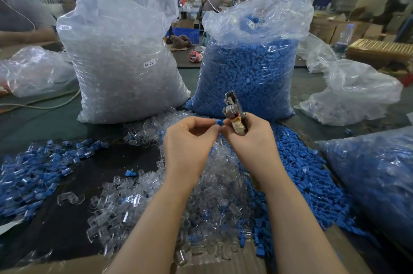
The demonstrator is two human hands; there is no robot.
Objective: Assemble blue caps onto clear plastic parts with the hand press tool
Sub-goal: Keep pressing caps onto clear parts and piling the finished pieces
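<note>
My right hand [252, 137] grips the metal hand press tool [232, 108], whose jaws point up and away. My left hand [190, 139] pinches a small blue cap [219, 122] between fingertips right beside the tool; my right fingertips meet it there too. Whether a clear part sits under the cap is hidden by my fingers. Below my hands lies a heap of loose clear plastic parts [214, 186], with a heap of loose blue caps [301, 173] to its right. Assembled blue-and-clear pieces [33, 173] are spread at the left.
A tall bag of clear parts [120, 57] and a tall bag of blue caps [248, 72] stand behind the heaps. Another bag holding blue pieces [375, 175] lies at right, with crumpled bags [355, 92] beyond. A person's arm [24, 34] shows far left. Cardboard [58, 266] edges the front.
</note>
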